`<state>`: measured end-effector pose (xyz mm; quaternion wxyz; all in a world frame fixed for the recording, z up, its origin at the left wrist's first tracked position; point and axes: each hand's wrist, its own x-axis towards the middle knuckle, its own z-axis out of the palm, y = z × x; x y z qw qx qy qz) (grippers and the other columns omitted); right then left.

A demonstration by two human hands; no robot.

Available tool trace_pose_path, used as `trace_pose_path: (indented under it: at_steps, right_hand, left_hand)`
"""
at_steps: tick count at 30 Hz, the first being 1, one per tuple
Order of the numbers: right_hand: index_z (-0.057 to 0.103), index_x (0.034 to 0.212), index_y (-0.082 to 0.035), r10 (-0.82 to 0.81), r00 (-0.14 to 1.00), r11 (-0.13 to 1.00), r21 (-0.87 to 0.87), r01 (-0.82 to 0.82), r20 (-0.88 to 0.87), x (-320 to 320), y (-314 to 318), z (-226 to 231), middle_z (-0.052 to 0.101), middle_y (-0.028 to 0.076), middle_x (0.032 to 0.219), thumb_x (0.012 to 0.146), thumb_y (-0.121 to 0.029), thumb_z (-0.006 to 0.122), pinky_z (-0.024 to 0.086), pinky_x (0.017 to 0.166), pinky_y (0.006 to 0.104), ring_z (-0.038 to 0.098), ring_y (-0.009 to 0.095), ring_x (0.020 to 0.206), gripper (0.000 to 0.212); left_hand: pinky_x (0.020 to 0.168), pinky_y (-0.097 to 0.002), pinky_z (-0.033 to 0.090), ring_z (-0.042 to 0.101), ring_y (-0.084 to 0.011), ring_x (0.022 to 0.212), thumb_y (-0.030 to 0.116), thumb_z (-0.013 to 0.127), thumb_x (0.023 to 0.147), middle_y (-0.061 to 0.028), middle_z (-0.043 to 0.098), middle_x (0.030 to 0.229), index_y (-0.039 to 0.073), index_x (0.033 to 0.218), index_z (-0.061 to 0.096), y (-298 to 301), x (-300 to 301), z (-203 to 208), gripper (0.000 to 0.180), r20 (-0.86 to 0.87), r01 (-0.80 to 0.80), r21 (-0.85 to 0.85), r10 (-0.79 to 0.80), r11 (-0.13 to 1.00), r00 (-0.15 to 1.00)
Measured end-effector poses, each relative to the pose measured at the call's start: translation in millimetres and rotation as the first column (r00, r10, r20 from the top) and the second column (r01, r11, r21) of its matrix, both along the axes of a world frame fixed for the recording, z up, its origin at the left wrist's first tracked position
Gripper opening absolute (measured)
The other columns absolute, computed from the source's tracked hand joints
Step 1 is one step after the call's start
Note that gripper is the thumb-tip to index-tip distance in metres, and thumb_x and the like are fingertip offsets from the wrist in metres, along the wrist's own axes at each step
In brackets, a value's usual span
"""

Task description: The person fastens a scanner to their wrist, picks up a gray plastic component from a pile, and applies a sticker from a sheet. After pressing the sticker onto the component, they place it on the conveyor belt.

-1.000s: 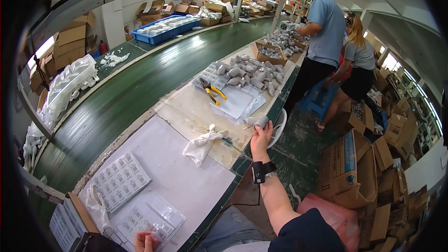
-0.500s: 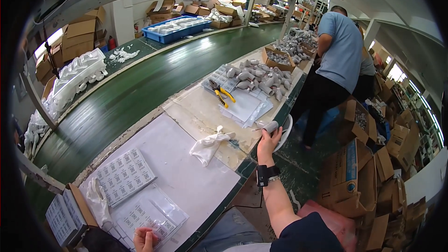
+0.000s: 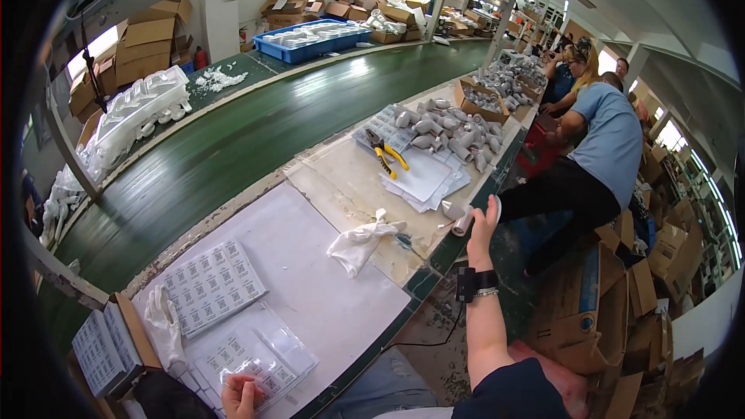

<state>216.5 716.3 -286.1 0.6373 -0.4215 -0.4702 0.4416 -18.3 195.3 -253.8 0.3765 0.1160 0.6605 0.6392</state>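
My right hand (image 3: 482,231) is at the bench's right edge with its fingers stretched out. Right beside it, at the edge, is a pale bulb-shaped part (image 3: 462,222) with a round end; the hand does not wrap round it. Another small pale part (image 3: 451,209) lies just behind that one. My left hand (image 3: 242,396) is low at the front, thumb and fingers pinched together over a sheet of square-code labels (image 3: 233,353) in clear plastic. What the pinch holds, if anything, I cannot make out. A thicker stack of label sheets (image 3: 215,287) lies beyond it.
White gloves (image 3: 363,242) and yellow-handled pliers (image 3: 386,157) lie on the bench, near a heap of pale bulb-shaped parts (image 3: 450,130). A green conveyor belt (image 3: 233,140) runs along the left. Cardboard boxes (image 3: 578,314) and a bending person (image 3: 605,132) are at right.
My right hand has released the pale bulb-shaped part at the bench edge, and its fingers have straightened. The view has swung slightly right. The person in blue has bent over. My left hand stays pinched.
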Motion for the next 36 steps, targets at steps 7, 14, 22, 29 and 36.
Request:
trace_pose_path:
  at_steps: [7, 14, 22, 29, 36]
  right_hand:
    - [0.046, 0.121, -0.007, -0.147, 0.692, 0.853, 0.444, -0.273, 0.707, -37.0, 75.9, 57.9, 0.045, 0.014, 0.12, 0.07, -0.016, 0.068, 0.036, 0.094, 0.0347, 0.044, 0.027, 0.112, 0.056]
    - [0.047, 0.119, -0.01, -0.106, 0.163, 0.911, 0.162, -0.379, 0.981, -121.7, 143.0, 95.4, 0.043, 0.014, 0.121, 0.067, -0.016, 0.069, 0.041, 0.09, 0.041, 0.044, 0.031, 0.111, 0.057]
    - [0.051, 0.11, -0.013, -0.379, -0.247, 0.829, 0.208, -0.519, 0.892, -149.8, 174.2, 55.9, 0.046, 0.01, 0.114, 0.074, -0.009, 0.06, 0.048, 0.083, 0.0382, 0.045, 0.029, 0.111, 0.037]
    - [0.051, 0.104, -0.009, -0.357, -0.265, 0.827, 0.171, -0.536, 0.896, -157.6, 169.7, 47.3, 0.047, 0.012, 0.111, 0.077, -0.006, 0.055, 0.048, 0.084, 0.0358, 0.044, 0.029, 0.113, 0.028]
    - [0.053, 0.11, -0.014, -0.428, -0.267, 0.831, 0.26, -0.492, 0.863, -155.0, 185.5, 29.5, 0.047, 0.01, 0.114, 0.078, -0.009, 0.055, 0.049, 0.081, 0.0326, 0.043, 0.027, 0.116, 0.032]
  left_hand:
    - [0.051, -0.0156, 0.036, 0.044, -0.0032, 0.057, 0.017, 0.049, 0.091, 0.003, 0.051, 0.069, 0.006, 0.096, 0.054, -0.4, -8.2, -8.6, 0.013, 0.007, -0.01, -0.029, 0.011, 1.0, 1.0]
    - [0.05, -0.0159, 0.038, 0.048, -0.0054, 0.055, 0.016, 0.047, 0.091, -0.0006, 0.055, 0.071, 0.006, 0.096, 0.055, 5.3, -12.5, -6.3, 0.013, 0.07, -0.07, -0.095, 0.076, 0.993, 0.995]
    - [0.048, -0.0168, 0.039, 0.051, -0.007, 0.054, 0.016, 0.045, 0.092, -0.0027, 0.057, 0.072, 0.006, 0.096, 0.054, 8.8, -10.3, 3.3, 0.014, 0.068, -0.116, -0.103, 0.123, 0.988, 0.99]
    - [0.047, -0.017, 0.039, 0.052, -0.0081, 0.054, 0.015, 0.044, 0.093, -0.0032, 0.057, 0.072, 0.006, 0.095, 0.055, 6.9, -16.0, 2.2, 0.014, 0.049, -0.089, -0.142, 0.097, 0.986, 0.994]
    - [0.047, -0.0168, 0.039, 0.051, -0.008, 0.053, 0.016, 0.045, 0.092, -0.0026, 0.057, 0.071, 0.007, 0.093, 0.055, 10.9, -15.6, 2.6, 0.013, 0.01, -0.083, -0.171, 0.086, 0.982, 0.996]
